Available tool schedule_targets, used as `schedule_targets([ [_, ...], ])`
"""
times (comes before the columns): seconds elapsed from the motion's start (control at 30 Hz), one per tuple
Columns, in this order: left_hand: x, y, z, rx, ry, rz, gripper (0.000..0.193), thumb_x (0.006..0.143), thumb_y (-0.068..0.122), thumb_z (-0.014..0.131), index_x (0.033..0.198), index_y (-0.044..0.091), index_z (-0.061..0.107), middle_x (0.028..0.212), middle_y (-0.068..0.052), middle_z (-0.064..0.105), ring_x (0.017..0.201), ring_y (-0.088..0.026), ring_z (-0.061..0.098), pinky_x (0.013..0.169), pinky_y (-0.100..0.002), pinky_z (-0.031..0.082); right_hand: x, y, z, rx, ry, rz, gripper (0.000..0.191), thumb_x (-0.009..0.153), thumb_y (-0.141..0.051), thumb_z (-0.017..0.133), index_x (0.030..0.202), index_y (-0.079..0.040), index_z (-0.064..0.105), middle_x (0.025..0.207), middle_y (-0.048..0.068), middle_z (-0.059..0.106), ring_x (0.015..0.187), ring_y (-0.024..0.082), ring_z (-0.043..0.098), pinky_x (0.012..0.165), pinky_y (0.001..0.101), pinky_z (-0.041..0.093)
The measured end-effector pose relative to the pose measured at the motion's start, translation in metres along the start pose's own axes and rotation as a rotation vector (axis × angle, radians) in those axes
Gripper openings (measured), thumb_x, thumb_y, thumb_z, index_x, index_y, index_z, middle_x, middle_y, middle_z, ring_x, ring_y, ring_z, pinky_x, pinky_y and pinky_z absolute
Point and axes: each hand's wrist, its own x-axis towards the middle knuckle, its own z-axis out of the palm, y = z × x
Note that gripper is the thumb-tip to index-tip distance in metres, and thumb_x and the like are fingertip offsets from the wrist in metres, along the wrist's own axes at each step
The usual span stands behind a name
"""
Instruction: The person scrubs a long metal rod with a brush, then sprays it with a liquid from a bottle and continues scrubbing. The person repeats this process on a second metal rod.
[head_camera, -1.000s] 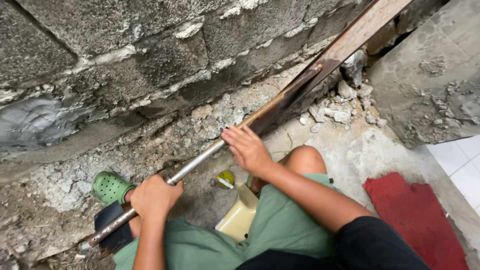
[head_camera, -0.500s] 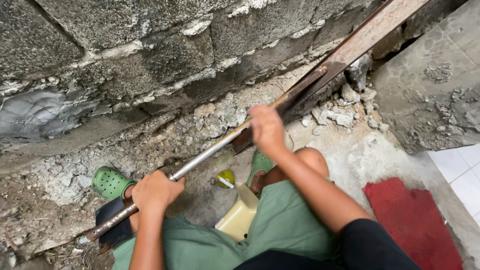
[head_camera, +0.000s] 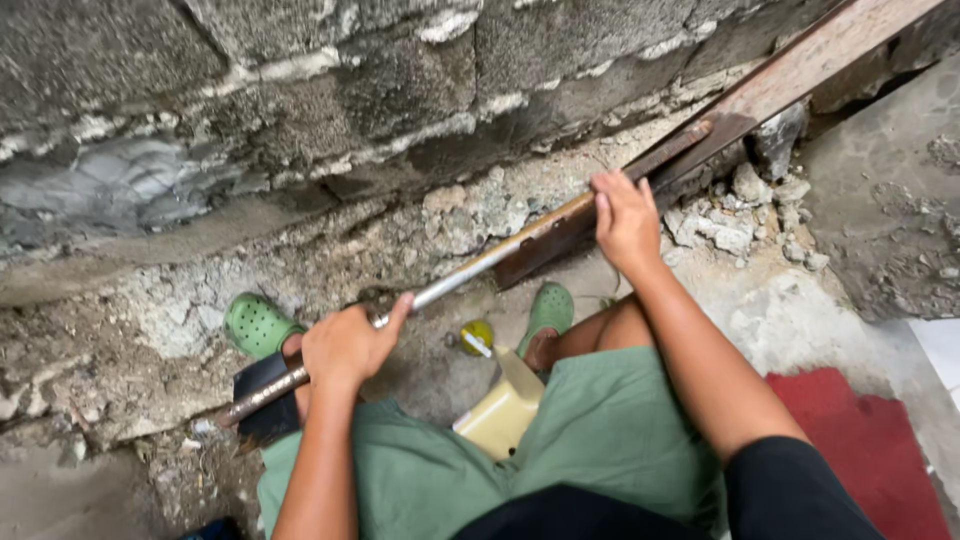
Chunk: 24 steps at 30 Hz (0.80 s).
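A long metal bar (head_camera: 470, 272), silvery in the middle and rusty brown toward its upper end, lies slanted along the foot of a grey block wall (head_camera: 330, 90). My left hand (head_camera: 345, 345) is closed around its lower part. Higher up, my right hand (head_camera: 625, 215) grips the rusty section where it meets a wooden plank (head_camera: 800, 70). A dark flat piece (head_camera: 262, 385) sits at the bar's lower end. I crouch in green shorts, with green clogs (head_camera: 255, 322) on my feet.
A yellow plastic container (head_camera: 500, 410) stands between my knees, and a small yellow-green round object (head_camera: 477, 337) lies just beyond it. Broken concrete rubble (head_camera: 740, 215) is piled at the wall's base. A red mat (head_camera: 860, 440) and white tile (head_camera: 940, 345) lie to the right.
My right hand has slid up the bar toward the upper right, onto the rusty part by the plank. My left hand keeps its grip lower down.
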Motion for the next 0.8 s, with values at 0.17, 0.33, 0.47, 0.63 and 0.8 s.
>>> schedule_targets([
  [0.17, 0.008, -0.006, 0.009, 0.007, 0.033, 0.01, 0.085, 0.096, 0.077, 0.033, 0.094, 0.005, 0.079, 0.095, -0.026, 0.075, 0.097, -0.042, 0.072, 0.091, -0.049, 0.053, -0.007, -0.051, 0.022, 0.058, 0.025, 0.076, 0.026, 0.102, -0.01, 0.051, 0.113, -0.001, 0.073, 0.122, 0.019, 0.071, 0.122, 0.038, 0.064, 0.113, 0.0529, 0.041],
  [0.33, 0.005, -0.005, 0.011, -0.027, 0.024, 0.004, 0.076, 0.097, 0.069, 0.032, 0.095, 0.01, 0.08, 0.092, -0.024, 0.075, 0.095, -0.042, 0.072, 0.088, -0.051, 0.054, -0.05, -0.157, 0.035, 0.266, -0.084, -0.144, 0.033, 0.105, -0.013, 0.05, 0.129, 0.0, 0.069, 0.133, 0.018, 0.068, 0.131, 0.038, 0.06, 0.115, 0.0542, 0.038],
  [0.47, 0.001, -0.003, 0.009, -0.026, 0.042, -0.007, 0.076, 0.097, 0.07, 0.033, 0.096, 0.01, 0.079, 0.093, -0.024, 0.075, 0.095, -0.043, 0.072, 0.088, -0.051, 0.054, -0.055, -0.149, 0.029, 0.329, -0.187, -0.232, 0.035, 0.102, -0.015, 0.05, 0.13, -0.004, 0.068, 0.135, 0.016, 0.069, 0.132, 0.034, 0.06, 0.114, 0.0567, 0.036],
  [0.63, 0.001, 0.0, 0.008, -0.03, 0.035, -0.013, 0.076, 0.096, 0.071, 0.033, 0.099, 0.011, 0.08, 0.095, -0.025, 0.075, 0.097, -0.043, 0.072, 0.089, -0.051, 0.054, -0.014, -0.027, 0.006, 0.049, -0.091, -0.047, 0.028, 0.104, -0.012, 0.052, 0.123, -0.008, 0.072, 0.132, 0.013, 0.07, 0.131, 0.031, 0.061, 0.118, 0.0601, 0.033],
  [0.8, 0.001, 0.001, 0.008, -0.013, 0.043, -0.025, 0.078, 0.097, 0.072, 0.032, 0.101, 0.012, 0.08, 0.097, -0.024, 0.076, 0.099, -0.042, 0.073, 0.091, -0.05, 0.055, 0.004, -0.002, 0.0, -0.035, 0.019, 0.12, 0.025, 0.103, -0.012, 0.053, 0.116, -0.004, 0.072, 0.126, 0.016, 0.071, 0.123, 0.036, 0.064, 0.109, 0.0552, 0.041],
])
